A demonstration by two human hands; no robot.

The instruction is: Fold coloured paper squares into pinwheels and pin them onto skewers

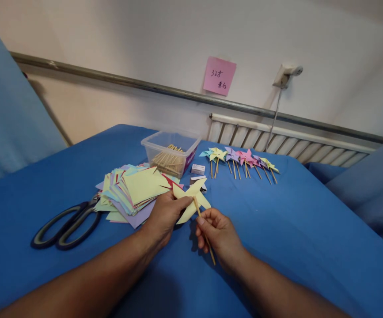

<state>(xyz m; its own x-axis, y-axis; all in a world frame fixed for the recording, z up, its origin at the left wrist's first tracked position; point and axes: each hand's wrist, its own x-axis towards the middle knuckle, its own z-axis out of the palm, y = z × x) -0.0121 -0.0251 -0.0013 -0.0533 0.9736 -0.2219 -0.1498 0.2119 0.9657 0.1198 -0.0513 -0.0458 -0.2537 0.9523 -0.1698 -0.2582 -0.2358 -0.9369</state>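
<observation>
Over the blue surface (277,247), the left hand (165,213) grips a pale yellow paper pinwheel (190,192), while the right hand (218,234) pinches the wooden stick (209,247) which touches its middle. Beside the left hand lies a loose pile of paper (141,187), hiding the blades of scissors (81,213); beyond the pinwheel are one small box (198,169) and, farther right, other pinwheels (245,157). Behind the pile, a clear plastic box (164,149) contains many thin sticks (169,161).

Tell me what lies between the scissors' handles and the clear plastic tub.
Head view: a pile of coloured paper lies between the scissors' handles and the tub.
</observation>
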